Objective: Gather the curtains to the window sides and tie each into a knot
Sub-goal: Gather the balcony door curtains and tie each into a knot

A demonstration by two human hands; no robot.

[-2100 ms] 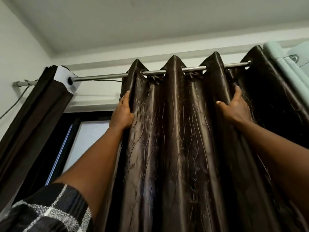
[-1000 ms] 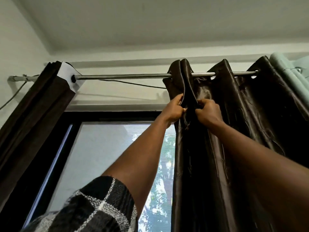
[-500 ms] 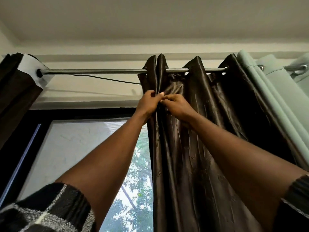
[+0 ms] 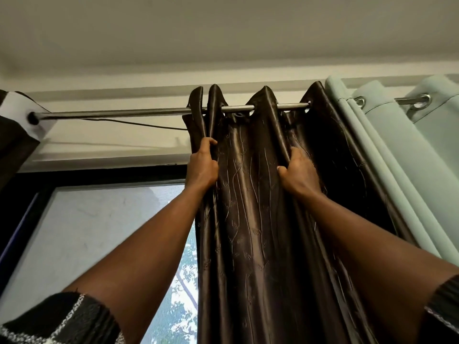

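A shiny dark brown curtain (image 4: 250, 219) with a vine pattern hangs in folds from a metal rod (image 4: 119, 113) on the right half of the window. My left hand (image 4: 202, 165) grips its bunched left edge a little below the rod. My right hand (image 4: 299, 171) grips a fold further right at about the same height. A second dark curtain (image 4: 15, 137) with a white top corner is bunched at the far left end of the rod.
A pale green curtain (image 4: 402, 155) hangs on the rod right of the brown one. The window (image 4: 99, 239) is uncovered at the left, with trees outside. A thin black wire (image 4: 139, 124) runs below the rod. The ceiling is close above.
The brown curtain has been slid right along the rod, uncovering the window. My hands, close together half a second ago, now grip the curtain further apart, the right one on a fold further right.
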